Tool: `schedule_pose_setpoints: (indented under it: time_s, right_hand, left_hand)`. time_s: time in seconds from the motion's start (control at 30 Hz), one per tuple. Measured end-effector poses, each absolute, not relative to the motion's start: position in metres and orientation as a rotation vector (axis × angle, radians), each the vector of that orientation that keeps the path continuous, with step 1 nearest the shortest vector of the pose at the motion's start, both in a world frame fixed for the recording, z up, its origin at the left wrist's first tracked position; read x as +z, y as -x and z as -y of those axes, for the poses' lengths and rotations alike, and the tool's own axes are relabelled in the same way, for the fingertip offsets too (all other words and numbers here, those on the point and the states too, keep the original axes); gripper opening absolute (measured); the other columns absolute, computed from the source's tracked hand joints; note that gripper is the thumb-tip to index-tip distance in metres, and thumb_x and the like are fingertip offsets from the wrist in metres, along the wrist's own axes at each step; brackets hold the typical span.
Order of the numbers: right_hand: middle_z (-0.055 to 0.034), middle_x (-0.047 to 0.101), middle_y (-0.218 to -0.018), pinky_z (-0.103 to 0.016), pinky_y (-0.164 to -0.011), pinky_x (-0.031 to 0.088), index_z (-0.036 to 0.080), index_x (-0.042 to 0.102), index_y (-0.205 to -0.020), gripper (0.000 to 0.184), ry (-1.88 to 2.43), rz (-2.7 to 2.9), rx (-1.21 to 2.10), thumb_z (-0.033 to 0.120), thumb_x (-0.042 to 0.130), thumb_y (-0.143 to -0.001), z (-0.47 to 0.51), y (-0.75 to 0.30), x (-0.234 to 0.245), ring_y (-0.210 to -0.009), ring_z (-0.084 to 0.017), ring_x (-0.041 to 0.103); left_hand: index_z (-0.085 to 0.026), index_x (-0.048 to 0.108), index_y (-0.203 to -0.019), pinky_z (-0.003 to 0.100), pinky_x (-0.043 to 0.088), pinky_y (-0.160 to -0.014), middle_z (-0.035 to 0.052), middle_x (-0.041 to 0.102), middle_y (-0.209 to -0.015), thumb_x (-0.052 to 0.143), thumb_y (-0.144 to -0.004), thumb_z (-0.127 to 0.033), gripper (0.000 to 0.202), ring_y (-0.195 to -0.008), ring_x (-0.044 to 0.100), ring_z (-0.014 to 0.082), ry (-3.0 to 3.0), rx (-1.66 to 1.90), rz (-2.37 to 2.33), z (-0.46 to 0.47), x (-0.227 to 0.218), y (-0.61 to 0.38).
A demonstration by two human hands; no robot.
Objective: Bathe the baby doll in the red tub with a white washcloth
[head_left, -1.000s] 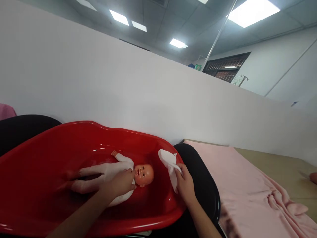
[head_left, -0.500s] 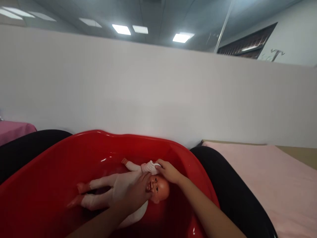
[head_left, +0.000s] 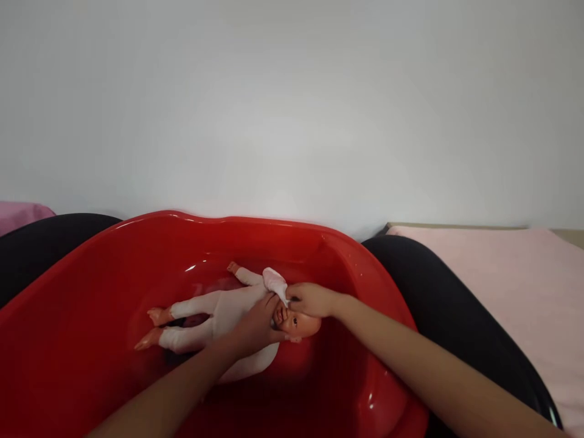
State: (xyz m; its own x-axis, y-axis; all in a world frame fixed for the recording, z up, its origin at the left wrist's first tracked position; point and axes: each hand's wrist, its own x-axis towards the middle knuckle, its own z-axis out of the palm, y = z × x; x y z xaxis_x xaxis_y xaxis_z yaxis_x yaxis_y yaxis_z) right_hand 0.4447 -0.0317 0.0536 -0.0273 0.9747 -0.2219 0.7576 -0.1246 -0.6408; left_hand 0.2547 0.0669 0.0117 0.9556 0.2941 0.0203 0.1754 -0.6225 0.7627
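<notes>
A baby doll (head_left: 214,316) in a white suit lies on its back inside a red plastic baby tub (head_left: 91,286), head to the right. My left hand (head_left: 255,325) rests on its chest and neck, fingers curled around it. My right hand (head_left: 310,299) pinches a small white cloth (head_left: 275,282) and presses it against the doll's face. Part of the doll's face is hidden by both hands.
The tub sits on a black rounded surface (head_left: 456,304). A pink blanket (head_left: 502,280) covers the table to the right. A white partition wall (head_left: 292,109) stands close behind. A bit of pink fabric (head_left: 20,214) shows at far left.
My right hand lifted the white cloth from the tub's right rim and brought it to the doll's face. The view has tilted down. My left hand stayed on the doll.
</notes>
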Motion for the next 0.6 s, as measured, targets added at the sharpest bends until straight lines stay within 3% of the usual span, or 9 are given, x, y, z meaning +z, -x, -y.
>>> schedule_pose_setpoints:
  time_s: [0.23,0.37,0.5,0.6]
  right_hand:
    - [-0.0025,0.065,-0.085,-0.026,-0.070,0.043,0.017,0.064,-0.082,0.030,1.787,1.626,1.067,0.030,0.045,-0.101,0.021,-0.455,0.061,-0.074,-0.014,0.053]
    - [-0.0030,0.066,-0.084,-0.025,-0.066,0.039,0.015,0.066,-0.086,0.019,2.073,1.625,0.904,0.027,0.054,-0.095,0.022,-0.450,0.052,-0.069,-0.013,0.052]
    - [-0.0038,0.068,-0.089,-0.025,-0.067,0.038,0.013,0.067,-0.094,0.018,2.191,1.604,0.792,0.023,0.053,-0.093,0.021,-0.451,0.047,-0.071,-0.012,0.051]
    - [-0.0056,0.068,-0.085,-0.027,-0.066,0.037,0.015,0.067,-0.088,0.010,2.222,1.641,0.766,0.024,0.065,-0.085,0.023,-0.451,0.051,-0.070,-0.015,0.052]
  left_hand:
    - [-0.018,0.048,-0.138,0.045,0.042,-0.112,0.0150,0.055,-0.145,0.078,-0.077,-0.030,0.069,-0.136,0.050,0.0354,-2.319,0.156,-0.306,-0.066,0.006,-0.260]
    - [-0.021,0.054,-0.131,0.041,0.044,-0.109,0.0116,0.061,-0.138,0.078,-0.075,-0.028,0.062,-0.130,0.055,0.0352,-2.307,0.144,-0.312,-0.060,0.010,-0.255]
    - [-0.023,0.055,-0.129,0.041,0.043,-0.109,0.0072,0.063,-0.135,0.079,-0.074,-0.033,0.061,-0.130,0.056,0.0345,-2.247,0.171,-0.240,-0.058,0.017,-0.255]
    - [-0.021,0.054,-0.132,0.043,0.044,-0.108,0.0072,0.063,-0.135,0.079,-0.074,-0.034,0.065,-0.129,0.056,0.0339,-2.230,0.173,-0.222,-0.061,0.016,-0.256]
